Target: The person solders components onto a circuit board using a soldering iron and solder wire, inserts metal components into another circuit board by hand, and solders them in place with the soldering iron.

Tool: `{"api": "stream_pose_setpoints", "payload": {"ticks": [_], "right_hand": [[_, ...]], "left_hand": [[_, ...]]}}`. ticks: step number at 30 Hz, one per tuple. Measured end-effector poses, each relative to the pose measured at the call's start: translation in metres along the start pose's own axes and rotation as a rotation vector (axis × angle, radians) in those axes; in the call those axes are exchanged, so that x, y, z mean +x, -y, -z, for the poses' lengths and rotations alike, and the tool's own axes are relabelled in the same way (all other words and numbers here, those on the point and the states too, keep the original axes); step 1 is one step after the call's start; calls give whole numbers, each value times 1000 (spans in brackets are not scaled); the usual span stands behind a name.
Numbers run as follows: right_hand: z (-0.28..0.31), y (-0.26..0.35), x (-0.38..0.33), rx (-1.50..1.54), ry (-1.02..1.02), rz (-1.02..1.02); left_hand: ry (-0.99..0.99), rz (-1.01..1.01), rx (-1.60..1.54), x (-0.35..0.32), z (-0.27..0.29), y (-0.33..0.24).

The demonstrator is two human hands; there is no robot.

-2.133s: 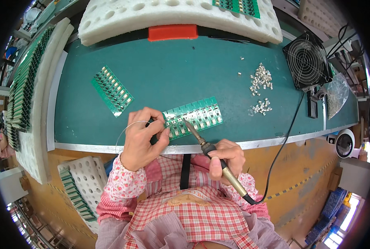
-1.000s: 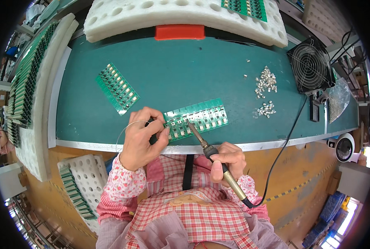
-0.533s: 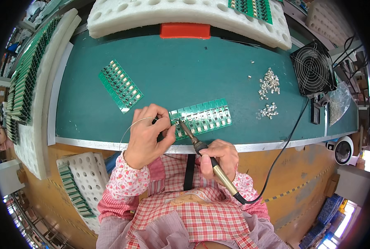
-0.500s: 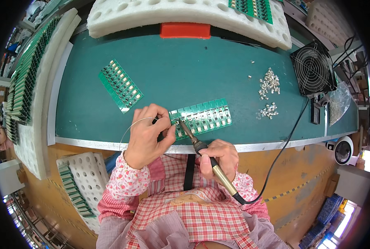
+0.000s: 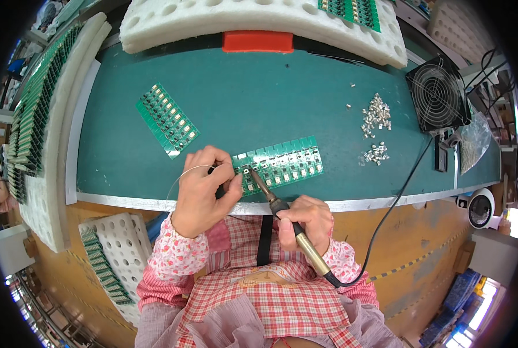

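Note:
My right hand (image 5: 311,217) grips a soldering iron (image 5: 312,256) with a brass-coloured handle. The iron slants up and left, its tip at the left part of a green circuit board (image 5: 298,152). This board lies near the front edge and carries rows of small black and white parts. At the board's left end my left hand (image 5: 201,191) is closed, fingers pinched around a thin solder wire (image 5: 188,170) that curves out behind the knuckles. The fingertips hide the board's left corner. A second circuit board (image 5: 169,120) rests farther back on the left.
Small silvery parts (image 5: 376,116) lie in loose piles at the right. Beyond them stand a black fan (image 5: 439,95) and a clear bag (image 5: 476,145). White foam trays hold boards at the back (image 5: 212,23) and left (image 5: 56,156). A red block (image 5: 257,42) sits at the back edge.
The whole view has shifted slightly left. My left fingers have moved a little at the board's end; the iron's tip stays on the board's left part.

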State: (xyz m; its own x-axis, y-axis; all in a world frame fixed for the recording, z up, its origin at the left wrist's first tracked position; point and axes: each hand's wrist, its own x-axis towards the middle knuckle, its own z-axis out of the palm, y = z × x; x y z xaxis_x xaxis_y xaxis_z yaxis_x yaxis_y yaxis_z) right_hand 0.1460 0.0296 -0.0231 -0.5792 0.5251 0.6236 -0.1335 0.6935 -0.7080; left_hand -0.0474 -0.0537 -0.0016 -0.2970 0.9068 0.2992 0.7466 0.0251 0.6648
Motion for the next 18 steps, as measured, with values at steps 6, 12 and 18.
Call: {"api": "stream_pose_setpoints", "payload": {"ticks": [6, 12, 18], "right_hand": [[4, 2, -6, 74, -124, 13], [-3, 6, 1, 105, -49, -17], [-8, 6, 3, 55, 12, -30]], "left_hand": [[24, -7, 6, -7, 13, 5], [50, -16, 47, -5, 11, 4], [29, -43, 75, -3, 9, 4]]}}
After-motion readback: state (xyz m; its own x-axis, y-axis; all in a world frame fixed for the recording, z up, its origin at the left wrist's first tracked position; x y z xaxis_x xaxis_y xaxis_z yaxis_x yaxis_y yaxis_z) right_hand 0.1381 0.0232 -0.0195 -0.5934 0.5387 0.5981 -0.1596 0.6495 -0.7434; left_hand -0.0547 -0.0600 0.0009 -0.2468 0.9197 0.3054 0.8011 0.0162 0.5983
